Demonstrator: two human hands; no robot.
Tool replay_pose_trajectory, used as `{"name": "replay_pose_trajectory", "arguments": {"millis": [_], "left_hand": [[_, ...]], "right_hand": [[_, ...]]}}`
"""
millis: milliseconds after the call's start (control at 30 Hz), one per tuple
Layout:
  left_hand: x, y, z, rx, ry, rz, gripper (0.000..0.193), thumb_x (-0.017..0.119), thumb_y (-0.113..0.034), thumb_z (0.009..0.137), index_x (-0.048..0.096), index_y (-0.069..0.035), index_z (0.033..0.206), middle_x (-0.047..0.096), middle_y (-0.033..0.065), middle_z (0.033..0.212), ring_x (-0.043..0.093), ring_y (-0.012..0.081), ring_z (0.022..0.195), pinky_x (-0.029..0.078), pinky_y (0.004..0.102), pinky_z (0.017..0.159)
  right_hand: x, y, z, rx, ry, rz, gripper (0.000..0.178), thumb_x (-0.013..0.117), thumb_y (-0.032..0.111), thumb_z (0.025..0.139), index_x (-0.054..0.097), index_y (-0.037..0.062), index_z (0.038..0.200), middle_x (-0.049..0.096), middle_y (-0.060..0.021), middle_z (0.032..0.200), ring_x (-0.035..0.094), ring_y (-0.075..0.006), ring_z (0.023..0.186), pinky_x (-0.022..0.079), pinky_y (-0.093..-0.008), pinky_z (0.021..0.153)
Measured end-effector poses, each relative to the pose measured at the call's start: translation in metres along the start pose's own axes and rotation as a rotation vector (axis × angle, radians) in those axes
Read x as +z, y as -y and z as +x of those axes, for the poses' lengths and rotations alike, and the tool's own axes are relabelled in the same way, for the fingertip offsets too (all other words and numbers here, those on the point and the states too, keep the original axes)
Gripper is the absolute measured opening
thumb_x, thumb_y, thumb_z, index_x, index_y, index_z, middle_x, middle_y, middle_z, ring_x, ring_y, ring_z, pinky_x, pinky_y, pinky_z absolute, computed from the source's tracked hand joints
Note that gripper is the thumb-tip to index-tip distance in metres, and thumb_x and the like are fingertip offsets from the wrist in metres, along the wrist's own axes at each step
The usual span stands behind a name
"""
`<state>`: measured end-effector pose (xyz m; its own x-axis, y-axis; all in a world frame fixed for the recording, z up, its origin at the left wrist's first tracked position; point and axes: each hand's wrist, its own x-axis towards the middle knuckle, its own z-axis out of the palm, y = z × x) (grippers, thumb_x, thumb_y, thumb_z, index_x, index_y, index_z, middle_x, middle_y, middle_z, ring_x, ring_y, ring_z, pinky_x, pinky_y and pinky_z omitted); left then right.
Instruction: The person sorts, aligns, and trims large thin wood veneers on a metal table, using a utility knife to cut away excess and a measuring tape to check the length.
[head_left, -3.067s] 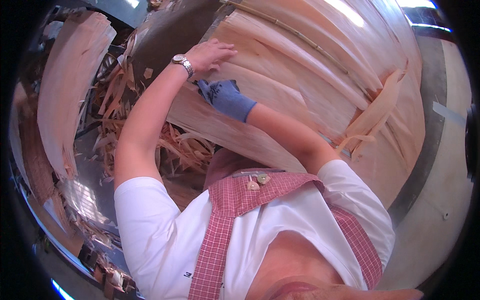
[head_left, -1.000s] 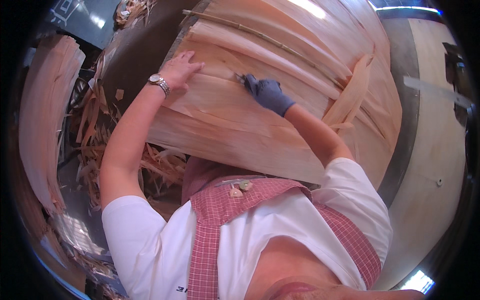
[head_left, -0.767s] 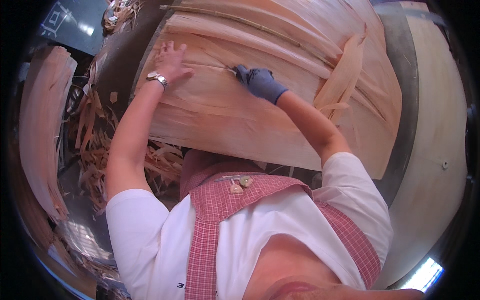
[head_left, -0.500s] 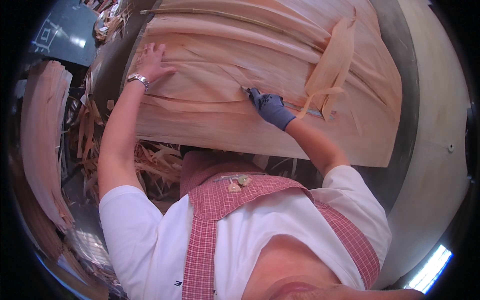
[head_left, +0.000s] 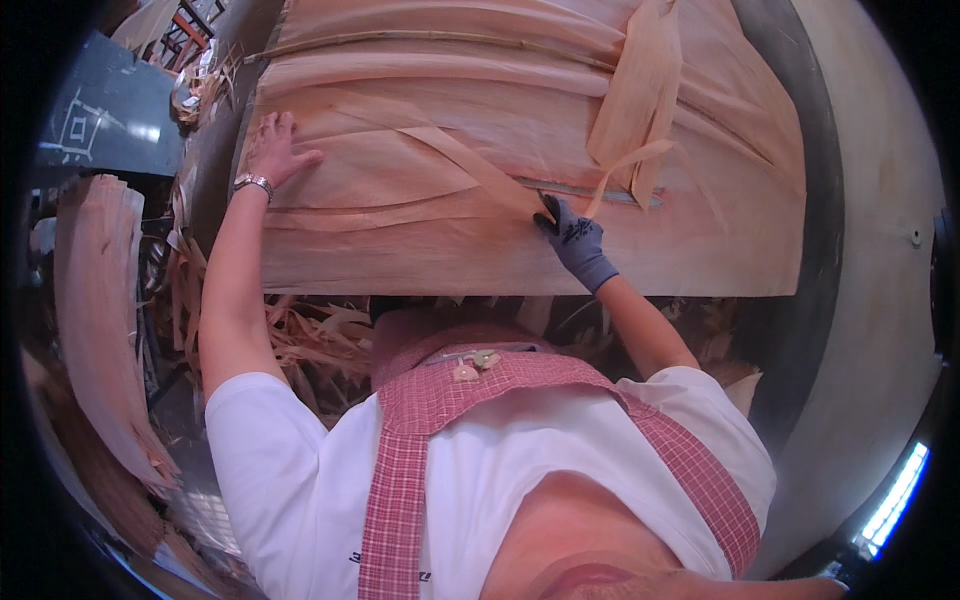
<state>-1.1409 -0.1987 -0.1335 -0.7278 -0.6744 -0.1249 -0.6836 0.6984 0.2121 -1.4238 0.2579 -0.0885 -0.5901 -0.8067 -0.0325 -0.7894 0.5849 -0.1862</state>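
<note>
Wide sheets of thin pinkish wood veneer (head_left: 400, 255) lie in front of me, rippled and creased. My left hand (head_left: 278, 155), bare with a metal watch at the wrist, rests flat on the sheet's left part with fingers spread. My right hand (head_left: 575, 240), in a grey-blue glove with dark fingertips, is closed at the end of a narrow veneer strip (head_left: 465, 160). This strip slants up and left from the fingers across the sheet. A thin dark tip shows at the gloved fingers; most of that tool is hidden. Just beyond them, a narrow greyish slit (head_left: 590, 190) shows in the veneer.
A wider loose veneer piece (head_left: 640, 90) and a curled strip (head_left: 630, 165) lie at the right. A thin rod (head_left: 430, 37) crosses the far part. Veneer scraps (head_left: 320, 345) lie below the near edge. A veneer stack (head_left: 100, 310) stands left, near a dark panel (head_left: 110, 105).
My right hand has moved right and slightly nearer me, and a narrow strip now runs from its fingers. The left hand stays flat on the sheet. The view has shifted slightly.
</note>
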Motion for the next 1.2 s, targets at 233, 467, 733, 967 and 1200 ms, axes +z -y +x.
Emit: {"name": "replay_pose_trajectory", "arguments": {"millis": [233, 467, 733, 967, 1200], "left_hand": [[0.003, 0.000, 0.004, 0.005, 0.013, -0.093, 0.111, 0.079, -0.055, 0.067, 0.016, -0.022, 0.152, 0.026, 0.0232, 0.153, 0.021, 0.0413, 0.143, 0.023, 0.0494, 0.116], [0.001, -0.002, 0.006, -0.067, 0.079, -0.045, 0.118, 0.079, -0.054, 0.068, 0.006, -0.023, 0.156, 0.023, 0.0270, 0.153, 0.018, 0.0417, 0.144, 0.022, 0.0482, 0.117], [-0.007, -0.005, 0.009, -0.069, 0.141, -0.007, 0.125, 0.080, -0.056, 0.062, 0.006, -0.019, 0.156, 0.020, 0.0311, 0.153, 0.020, 0.0457, 0.143, 0.022, 0.0479, 0.116], [-0.017, -0.024, 0.002, -0.091, 0.142, 0.009, 0.131, 0.081, -0.057, 0.059, 0.000, -0.020, 0.155, 0.017, 0.0295, 0.154, 0.019, 0.0481, 0.142, 0.021, 0.0498, 0.116], [-0.156, -0.079, 0.063, 0.153, -0.389, -0.517, 0.085, 0.056, -0.064, 0.086, 0.038, -0.005, 0.145, 0.041, 0.0202, 0.144, 0.040, 0.0316, 0.133, 0.027, 0.0414, 0.114]], "right_hand": [[-0.054, -0.064, -0.039, 0.203, -0.180, 0.620, 0.022, 0.067, 0.019, 0.090, 0.066, 0.0083, 0.109, 0.068, -0.0090, 0.077, 0.062, -0.0223, 0.059, 0.046, -0.0327, 0.054], [-0.208, -0.192, -0.148, 0.789, 0.364, -0.773, 0.041, 0.049, 0.020, 0.098, 0.050, 0.0009, 0.134, 0.062, -0.0142, 0.122, 0.062, -0.0209, 0.104, 0.052, -0.0329, 0.083], [-0.025, 0.142, 0.049, -0.553, -0.113, 0.010, 0.034, 0.057, 0.030, 0.091, 0.058, 0.0134, 0.121, 0.057, -0.0133, 0.112, 0.055, -0.0325, 0.107, 0.047, -0.0438, 0.082], [0.048, 0.144, 0.061, -0.515, -0.068, 0.025, 0.058, 0.059, 0.045, 0.087, 0.048, 0.0146, 0.135, 0.051, -0.0159, 0.126, 0.050, -0.0372, 0.112, 0.040, -0.0488, 0.093], [-0.012, 0.142, 0.085, -0.480, -0.380, 0.148, 0.046, 0.063, 0.044, 0.085, 0.060, 0.0114, 0.117, 0.058, -0.0143, 0.116, 0.053, -0.0320, 0.106, 0.039, -0.0464, 0.090]]}}
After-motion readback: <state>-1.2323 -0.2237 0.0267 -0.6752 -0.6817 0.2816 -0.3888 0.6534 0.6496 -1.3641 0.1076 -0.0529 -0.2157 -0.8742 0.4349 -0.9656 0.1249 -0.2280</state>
